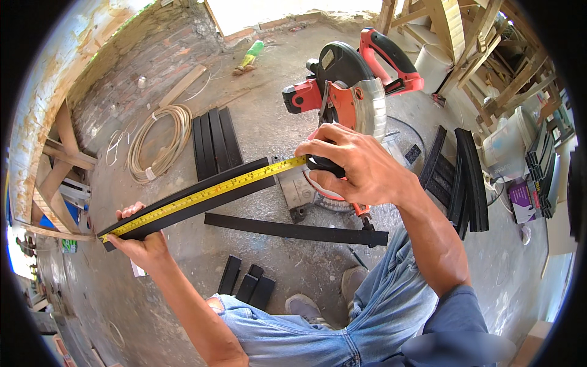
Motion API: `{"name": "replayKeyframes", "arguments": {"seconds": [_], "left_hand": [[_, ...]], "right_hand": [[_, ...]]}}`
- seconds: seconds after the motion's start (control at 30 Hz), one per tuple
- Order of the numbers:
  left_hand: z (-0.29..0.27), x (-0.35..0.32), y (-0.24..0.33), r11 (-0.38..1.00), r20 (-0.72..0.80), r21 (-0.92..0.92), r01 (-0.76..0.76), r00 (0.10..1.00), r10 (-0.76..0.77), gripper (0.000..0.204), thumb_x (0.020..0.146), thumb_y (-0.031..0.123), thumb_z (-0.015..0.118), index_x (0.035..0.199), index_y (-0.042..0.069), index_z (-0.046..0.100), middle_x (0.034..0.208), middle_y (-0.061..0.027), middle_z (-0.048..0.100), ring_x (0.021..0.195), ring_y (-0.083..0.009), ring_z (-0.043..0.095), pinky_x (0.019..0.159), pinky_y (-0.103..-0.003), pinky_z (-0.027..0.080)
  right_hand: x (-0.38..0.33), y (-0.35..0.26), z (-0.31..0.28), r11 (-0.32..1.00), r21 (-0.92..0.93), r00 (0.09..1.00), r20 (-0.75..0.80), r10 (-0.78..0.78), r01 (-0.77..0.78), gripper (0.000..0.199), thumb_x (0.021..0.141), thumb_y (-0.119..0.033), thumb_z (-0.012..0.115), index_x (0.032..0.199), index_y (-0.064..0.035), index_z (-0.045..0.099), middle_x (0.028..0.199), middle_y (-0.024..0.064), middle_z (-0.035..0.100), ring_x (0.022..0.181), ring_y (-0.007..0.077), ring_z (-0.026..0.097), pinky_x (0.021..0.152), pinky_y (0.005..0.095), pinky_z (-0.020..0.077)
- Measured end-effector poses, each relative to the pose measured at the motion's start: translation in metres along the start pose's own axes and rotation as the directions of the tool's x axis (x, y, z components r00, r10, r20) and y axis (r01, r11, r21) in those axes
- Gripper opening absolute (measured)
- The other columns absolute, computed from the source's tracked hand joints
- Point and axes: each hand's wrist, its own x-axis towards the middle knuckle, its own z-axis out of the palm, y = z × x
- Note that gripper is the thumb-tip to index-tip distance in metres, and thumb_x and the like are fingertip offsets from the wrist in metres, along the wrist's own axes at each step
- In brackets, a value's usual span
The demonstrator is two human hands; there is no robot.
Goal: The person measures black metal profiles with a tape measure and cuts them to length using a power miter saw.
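Observation:
A long black rectangular bar slants across in front of me, its right end at the base of the red and black miter saw. The yellow blade of a tape measure is stretched along the bar. At the bar's far left end, my left hand is closed round it, its thumb by the blade's tip. My right hand grips the tape measure's dark case over the saw base; the fingers partly hide the case. Below the bar, a separate black strip reaches under the saw's clamp.
Short black pieces lie near my feet. Several black lengths lie beyond the bar, near a coiled hose. More black profiles and a white bucket stand right. A green bottle lies by the wall.

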Motion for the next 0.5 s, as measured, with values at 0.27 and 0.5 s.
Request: {"name": "replayKeyframes", "arguments": {"seconds": [0.27,0.5], "left_hand": [[-0.0026,0.0013,0.0044,1.000,0.040,-0.005,0.020,0.999,-0.020,0.051,0.092,0.042,0.071,0.106,-0.005,0.062,0.090,-0.0120,0.053,0.090,-0.0280,0.051,0.090,-0.042,0.047],[-0.0037,0.0024,0.0047,0.999,0.040,-0.025,0.030,0.999,-0.029,0.048,0.094,0.038,0.068,0.106,-0.007,0.056,0.095,-0.0140,0.050,0.095,-0.0306,0.049,0.091,-0.045,0.048]], "right_hand": [[0.0008,0.0003,0.0019,1.000,0.001,1.000,-0.003,-0.004,0.004,0.038,0.088,-0.019,0.070,0.123,-0.0060,0.064,0.095,0.0149,0.058,0.092,0.0350,0.062,0.077,0.0483,0.0498],[-0.0002,0.0012,0.0025,1.000,-0.009,1.000,0.022,0.021,-0.020,0.037,0.088,-0.019,0.068,0.123,-0.0055,0.062,0.096,0.0153,0.058,0.093,0.0353,0.062,0.079,0.0488,0.0500]]}}
